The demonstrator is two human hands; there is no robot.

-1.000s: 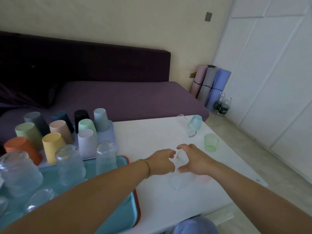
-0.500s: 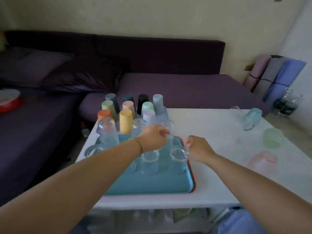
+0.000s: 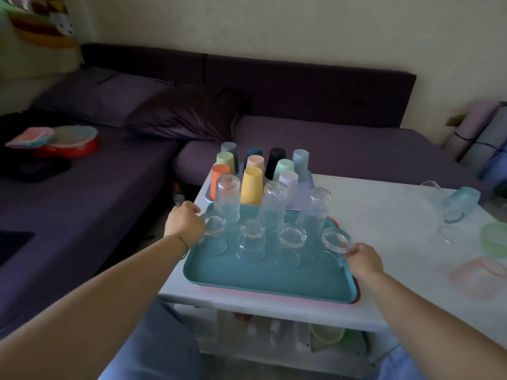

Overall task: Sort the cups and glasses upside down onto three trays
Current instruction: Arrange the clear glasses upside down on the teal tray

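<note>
A teal tray (image 3: 269, 275) lies at the table's left end on a pink tray (image 3: 274, 294). Three tall and several short clear glasses (image 3: 251, 239) stand upside down on it. Behind it, a lavender tray (image 3: 308, 185) carries several coloured cups (image 3: 251, 185), also upside down. My left hand (image 3: 185, 224) curls over the teal tray's left rim, beside a short glass (image 3: 213, 224). At the right rim my right hand (image 3: 363, 260) grips the edge, just next to another short glass (image 3: 337, 239).
On the white table (image 3: 384, 215), tinted mugs lie to the right: blue (image 3: 462, 200), green (image 3: 493, 239), pink (image 3: 478, 272). A purple sofa (image 3: 329, 144) runs behind and to the left, with a red bowl (image 3: 68, 145) on it. Items sit on the shelf under the table.
Both hands left the middle of the table, passed over the glasses on the teal tray and spread apart to its left and right rims. The view swung left.
</note>
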